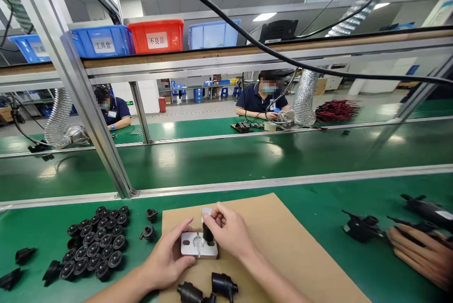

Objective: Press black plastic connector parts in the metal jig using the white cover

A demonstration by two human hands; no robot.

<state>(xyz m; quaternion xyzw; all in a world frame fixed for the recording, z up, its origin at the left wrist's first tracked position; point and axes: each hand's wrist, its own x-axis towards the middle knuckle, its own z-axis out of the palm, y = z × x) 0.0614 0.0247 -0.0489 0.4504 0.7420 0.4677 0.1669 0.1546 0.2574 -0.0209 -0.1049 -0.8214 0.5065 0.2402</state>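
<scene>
On a brown cardboard sheet (pixel 269 241) lies a silvery metal block (pixel 190 248) with oval slots and a round recess in its middle. My left hand (pixel 166 256) grips the block's left end between thumb and fingers. Curled in a pinch, my right hand (pixel 230 232) holds a small black cylindrical part (pixel 207 233) upright at the block's right end. A pale flat piece (pixel 206 212) shows just above that part; its join is hidden by my fingers. Nearer to me lie two black plastic housings with side spouts, one (pixel 223 284) beside the other (pixel 191 292).
Many round black caps (pixel 94 249) stand grouped at left, with loose black pieces (pixel 25 256) farther left. At right, another person's hand (pixel 421 251) touches black parts near a black housing (pixel 363 226). A metal post (pixel 88 90) rises at left. Two masked people sit across the bench.
</scene>
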